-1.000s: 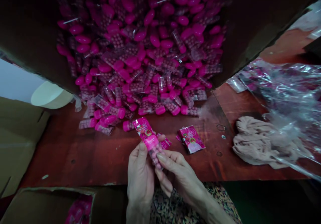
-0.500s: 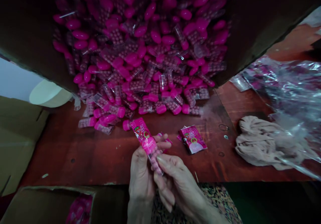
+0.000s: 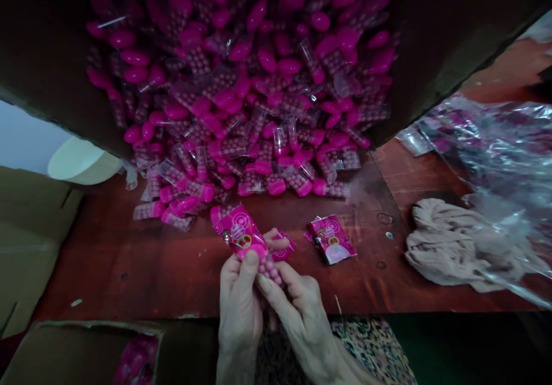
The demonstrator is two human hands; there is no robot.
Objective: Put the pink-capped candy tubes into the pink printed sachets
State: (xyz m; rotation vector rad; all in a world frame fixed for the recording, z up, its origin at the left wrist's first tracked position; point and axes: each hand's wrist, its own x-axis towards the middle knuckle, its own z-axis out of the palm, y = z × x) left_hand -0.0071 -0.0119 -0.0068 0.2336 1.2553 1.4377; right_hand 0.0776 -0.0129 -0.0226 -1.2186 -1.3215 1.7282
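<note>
Between my hands is a clear candy tube (image 3: 271, 270) filled with small pink balls, its pink capped end inside a printed pink wrapper (image 3: 238, 228). My left hand (image 3: 241, 304) grips the wrapped cap end, thumb on top. The fingers and thumb of my right hand (image 3: 302, 310) close around the lower end of the tube. Just beyond my fingers, a flat pink wrapper (image 3: 282, 246) lies on the table, partly hidden. To the right rests a small stack of printed wrappers (image 3: 333, 240).
A large heap of pink-capped candy tubes (image 3: 259, 120) spills from a dark box onto the red-brown table (image 3: 164, 264). A crumpled beige cloth (image 3: 444, 247) and clear plastic bags (image 3: 513, 155) lie right. A pale bowl (image 3: 84, 162) stands left; an open carton (image 3: 81, 350) sits below.
The wrapper has turned and shows more of its printed face. My left thumb has moved onto the wrapped cap, and my right hand has shifted its hold on the tube.
</note>
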